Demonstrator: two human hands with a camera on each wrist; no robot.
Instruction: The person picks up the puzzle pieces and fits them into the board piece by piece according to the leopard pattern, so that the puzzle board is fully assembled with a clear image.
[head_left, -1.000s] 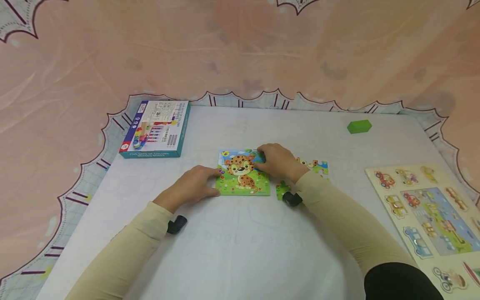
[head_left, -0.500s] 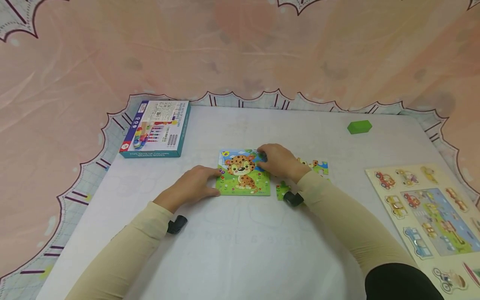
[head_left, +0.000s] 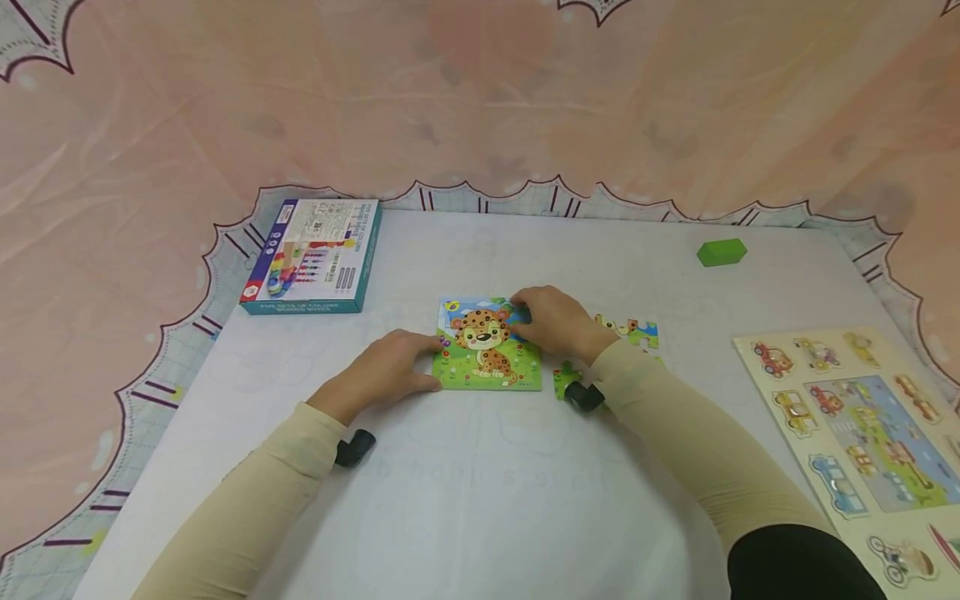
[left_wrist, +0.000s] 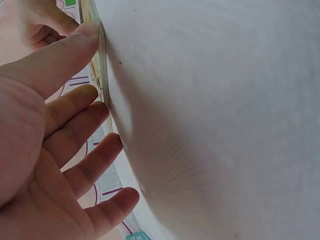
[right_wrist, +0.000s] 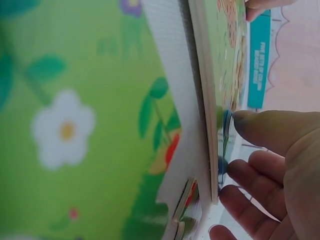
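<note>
In the head view, a small jigsaw puzzle point(head_left: 482, 367) with a spotted leopard cub on grass lies flat at the table's middle. My left hand point(head_left: 384, 377) touches its left edge with thumb and fingertips; the left wrist view shows those fingers point(left_wrist: 82, 131) loosely extended along the board's side. At the top right corner, my right hand point(head_left: 558, 321) pinches a blue puzzle piece point(right_wrist: 227, 122) between thumb and fingers, mostly hidden behind the hand in the head view. Loose puzzle pieces point(head_left: 643, 335) lie right of the board, one green piece point(head_left: 564, 379) partly behind the right wrist's black camera.
A teal-edged box point(head_left: 318, 258) lies at the back left. Toward the back right is a green block point(head_left: 722, 252). A large peg-puzzle board point(head_left: 795, 450) with vehicle pictures takes up the right side. A patterned curtain point(head_left: 480, 100) hangs behind the white table point(head_left: 465, 500).
Both hands stay at the puzzle, nearly still. The right fingers shift very slightly at the top right corner, and the head view tilts a little.
</note>
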